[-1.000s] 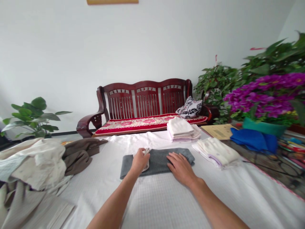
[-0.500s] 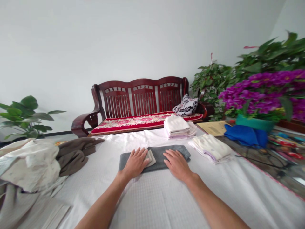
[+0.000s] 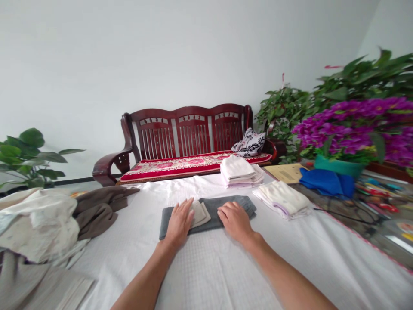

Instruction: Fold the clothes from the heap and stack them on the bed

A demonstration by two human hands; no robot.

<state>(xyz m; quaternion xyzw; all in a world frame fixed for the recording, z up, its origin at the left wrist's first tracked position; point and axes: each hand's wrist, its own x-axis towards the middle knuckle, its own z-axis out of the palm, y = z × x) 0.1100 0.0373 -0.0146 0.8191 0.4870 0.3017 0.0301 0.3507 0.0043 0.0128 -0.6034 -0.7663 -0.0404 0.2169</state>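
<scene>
A long, flat-folded grey garment [image 3: 213, 209] lies crosswise on the white cloth in front of me, with a small folded beige piece [image 3: 200, 215] on its left half. My left hand [image 3: 180, 221] is open on the garment's left end, touching the edge of the beige piece. On the right half rests my right hand [image 3: 235, 218], palm down, its fingers slightly bent and close together; its thumb is mostly hidden.
Folded white cloths [image 3: 238, 171] and a folded cream cloth [image 3: 284, 199] lie to the right. At left is a loose heap with a brown garment [image 3: 100, 211]. Blue fabric [image 3: 327, 183], a black cable [image 3: 348, 213] and purple flowers [image 3: 351, 125] stand beyond the cloth's right edge.
My left hand has shifted slightly left, uncovering more of the beige piece. The right hand's fingers have drawn together and bent. The view has turned a little.
</scene>
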